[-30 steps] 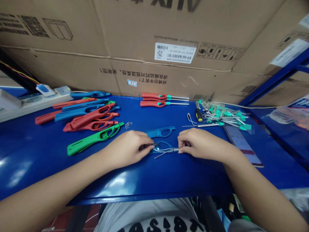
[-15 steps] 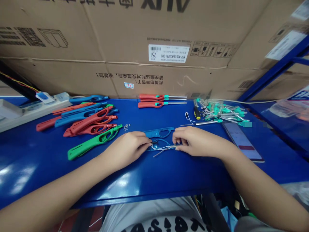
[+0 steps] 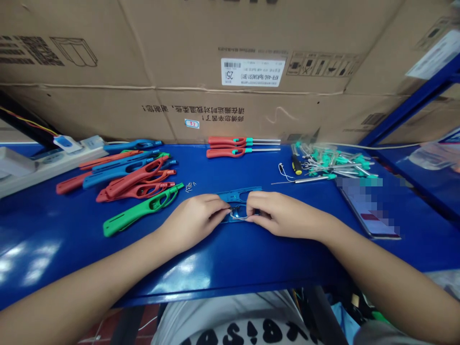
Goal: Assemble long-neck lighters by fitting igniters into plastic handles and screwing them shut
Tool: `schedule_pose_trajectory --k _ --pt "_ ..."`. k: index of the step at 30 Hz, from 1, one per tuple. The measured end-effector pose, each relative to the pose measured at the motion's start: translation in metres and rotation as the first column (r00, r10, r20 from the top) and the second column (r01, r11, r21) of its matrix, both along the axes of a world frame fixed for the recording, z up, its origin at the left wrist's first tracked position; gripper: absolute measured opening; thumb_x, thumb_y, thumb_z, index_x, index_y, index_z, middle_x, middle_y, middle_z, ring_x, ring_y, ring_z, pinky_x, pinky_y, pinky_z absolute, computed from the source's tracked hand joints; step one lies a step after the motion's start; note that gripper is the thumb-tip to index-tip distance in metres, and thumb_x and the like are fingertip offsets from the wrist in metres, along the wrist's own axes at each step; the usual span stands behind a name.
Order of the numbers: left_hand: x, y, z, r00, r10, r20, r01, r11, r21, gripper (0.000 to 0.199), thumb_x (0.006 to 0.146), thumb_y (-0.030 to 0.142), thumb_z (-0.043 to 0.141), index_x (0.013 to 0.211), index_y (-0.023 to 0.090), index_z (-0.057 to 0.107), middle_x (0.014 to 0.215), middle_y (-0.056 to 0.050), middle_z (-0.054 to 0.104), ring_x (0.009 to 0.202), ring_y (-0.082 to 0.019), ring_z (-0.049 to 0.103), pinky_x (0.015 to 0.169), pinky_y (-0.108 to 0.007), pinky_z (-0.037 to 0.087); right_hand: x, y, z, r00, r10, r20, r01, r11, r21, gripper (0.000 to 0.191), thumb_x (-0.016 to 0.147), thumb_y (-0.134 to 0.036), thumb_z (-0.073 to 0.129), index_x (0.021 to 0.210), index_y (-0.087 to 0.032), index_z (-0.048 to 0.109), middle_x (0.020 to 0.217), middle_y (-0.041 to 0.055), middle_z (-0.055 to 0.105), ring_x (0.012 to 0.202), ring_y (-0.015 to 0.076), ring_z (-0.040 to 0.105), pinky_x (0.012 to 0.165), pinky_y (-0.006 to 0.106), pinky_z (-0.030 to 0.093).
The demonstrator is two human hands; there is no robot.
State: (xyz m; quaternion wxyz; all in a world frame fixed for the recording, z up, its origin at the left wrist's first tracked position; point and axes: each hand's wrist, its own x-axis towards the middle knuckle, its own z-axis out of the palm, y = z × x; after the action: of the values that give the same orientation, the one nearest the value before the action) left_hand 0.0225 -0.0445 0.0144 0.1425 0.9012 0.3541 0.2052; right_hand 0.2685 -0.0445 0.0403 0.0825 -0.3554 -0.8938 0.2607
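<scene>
Two blue lighter handle halves lie in front of me: the far half (image 3: 232, 196) is bare, the near half (image 3: 236, 211) sits between my hands and is partly covered. My left hand (image 3: 196, 215) pinches at a small black part with white wires, at the near half's left side. Thumb and fingertips of my right hand (image 3: 283, 213) are closed on the thin white wires (image 3: 239, 218) over the same half. Whatever else lies inside the right fingers is hidden.
At left are red, blue and green lighter handles (image 3: 143, 211) beside a power strip (image 3: 50, 163). Small screws (image 3: 190, 187) lie near them. Finished-looking red lighters (image 3: 230, 152) rest at the back. Metal tubes with green ends (image 3: 334, 163), a screwdriver (image 3: 296, 165) and a phone (image 3: 366, 211) are at right.
My right hand has moved left along the near handle half, closer to my left hand. The metal tube and rod seen sticking out by its fingers are now out of sight.
</scene>
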Motion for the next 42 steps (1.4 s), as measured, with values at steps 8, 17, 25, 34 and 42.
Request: schedule_pose_trajectory --k 8,17,25,34,42 --pt "-0.001 0.001 -0.002 0.999 -0.023 0.022 0.023 1.0 0.012 0.018 0.099 0.021 0.058 0.101 0.015 0.075 0.088 -0.006 0.073 0.079 -0.018 0.068 0.073 -0.028 0.053 0.005 0.005 0.0 0.992 -0.078 -0.094 0.063 0.986 -0.154 0.014 0.097 -0.016 0.052 0.105 -0.018 0.063 0.086 0.0021 0.068 0.072 0.0131 0.058 0.068 0.025 0.041" --pt "0.001 0.0 -0.007 0.999 -0.035 -0.026 0.037 0.996 0.078 0.024 0.101 0.023 0.053 0.108 0.017 0.075 0.087 -0.007 0.07 0.081 -0.018 0.066 0.073 -0.028 0.054 0.006 0.007 -0.003 0.995 -0.035 -0.096 0.026 0.995 -0.098 0.02 0.092 -0.014 0.054 0.107 -0.018 0.067 0.092 0.0043 0.066 0.071 0.013 0.053 0.066 0.025 0.041" --pt "0.005 -0.003 -0.009 1.0 -0.023 0.001 0.023 0.998 0.055 0.022 0.1 0.025 0.055 0.106 0.018 0.074 0.089 -0.005 0.071 0.083 -0.019 0.066 0.073 -0.03 0.053 0.003 0.006 -0.006 0.996 -0.053 -0.073 0.049 0.997 -0.064 0.01 0.094 -0.018 0.054 0.094 -0.018 0.064 0.084 0.0019 0.063 0.07 0.0127 0.052 0.066 0.024 0.038" --pt "0.01 -0.014 0.008 0.946 -0.005 -0.324 0.071 0.979 0.193 0.03 0.103 0.023 0.045 0.096 0.014 0.073 0.083 -0.007 0.065 0.075 -0.022 0.061 0.066 -0.033 0.05 0.0 0.006 -0.005 0.996 -0.055 -0.066 0.052 0.998 -0.047 0.01 0.096 -0.019 0.054 0.089 -0.018 0.061 0.079 0.0003 0.06 0.069 0.0121 0.05 0.066 0.024 0.036" --pt "0.012 -0.04 0.009 0.868 0.102 -0.485 0.082 0.936 0.343 0.04 0.103 0.027 0.044 0.131 0.004 0.061 0.107 -0.018 0.062 0.097 -0.033 0.058 0.078 -0.045 0.052 0.001 0.006 -0.008 0.996 -0.039 -0.077 0.037 0.999 -0.028 0.006 0.092 -0.017 0.057 0.087 -0.018 0.06 0.079 -0.0008 0.057 0.068 0.0112 0.048 0.063 0.023 0.036"
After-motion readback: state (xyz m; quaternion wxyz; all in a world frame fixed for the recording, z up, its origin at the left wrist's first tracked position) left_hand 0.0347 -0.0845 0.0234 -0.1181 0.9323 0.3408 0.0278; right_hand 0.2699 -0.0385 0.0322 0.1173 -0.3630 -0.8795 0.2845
